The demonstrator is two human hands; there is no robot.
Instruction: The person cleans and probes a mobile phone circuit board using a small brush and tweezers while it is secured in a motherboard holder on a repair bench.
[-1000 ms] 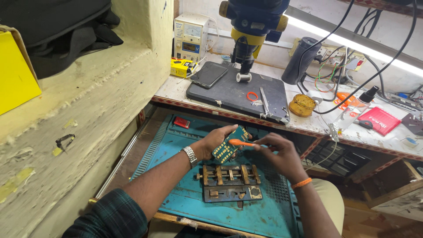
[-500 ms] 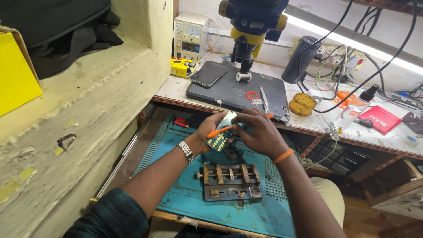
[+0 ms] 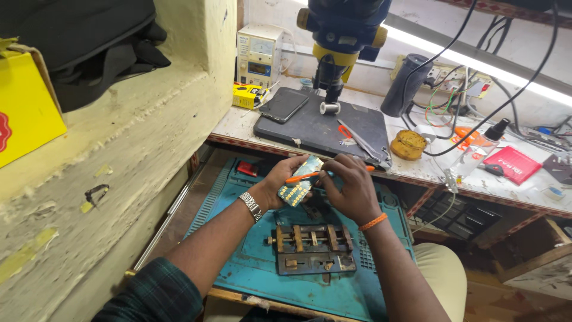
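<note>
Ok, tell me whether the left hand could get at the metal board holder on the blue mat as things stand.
Probably not at once: the left hand is closed on a small circuit board, so its fingers are taken. The path itself looks free, since the board holder lies uncovered on the blue mat just below both hands.

Illumination was bright and even. The main source was a strip light (image 3: 476, 65) along the rear wall, overexposed to a white band with slight bloom. Soft shadows fell beneath the bench edge and under both forearms. The left wall (image 3: 137, 155) was evenly lit. Focus was sharp at centre; mild softness and wide-angle stretching appeared toward the corners. No motion blur was evident.
</note>
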